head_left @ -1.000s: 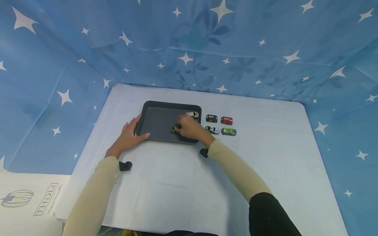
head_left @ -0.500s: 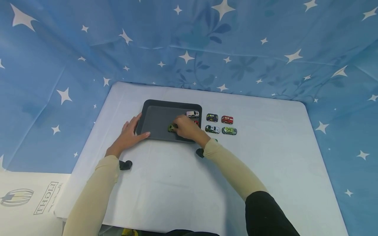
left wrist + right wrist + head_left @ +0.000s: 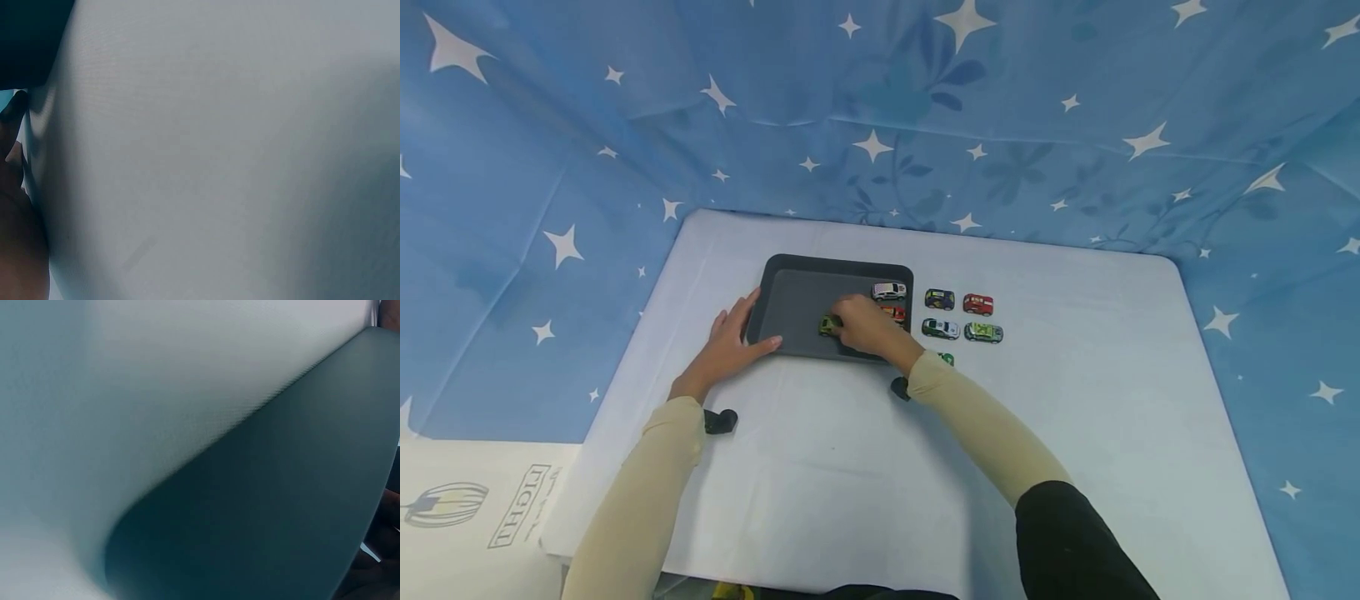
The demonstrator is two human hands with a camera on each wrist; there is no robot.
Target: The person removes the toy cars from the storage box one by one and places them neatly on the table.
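Observation:
A dark grey tray point(image 3: 797, 300) lies on the white table. My left hand point(image 3: 726, 343) rests at its left edge, fingers spread and thumb over the near rim. Inside the tray, my right hand point(image 3: 868, 325) pinches a small green toy car point(image 3: 827, 325) at its right end. A white toy car point(image 3: 889, 291) and an orange-red toy car point(image 3: 893, 313) sit at the tray's right side, the second partly hidden by the right hand. Both wrist views show mostly tabletop and tray wall; the right wrist view has the tray's outer side point(image 3: 269, 469) with fingers at the far right.
Right of the tray stand a dark toy car point(image 3: 939, 299), a red one point(image 3: 978, 304), a white-and-green one point(image 3: 941, 328) and a lime one point(image 3: 983, 332). Another green car point(image 3: 947, 358) shows partly behind the right wrist. A starry blue cloth point(image 3: 880, 108) hangs behind the table.
My right hand has moved left along the tray with the green toy car, uncovering the orange-red car and part of a green car outside. The left hand stays put.

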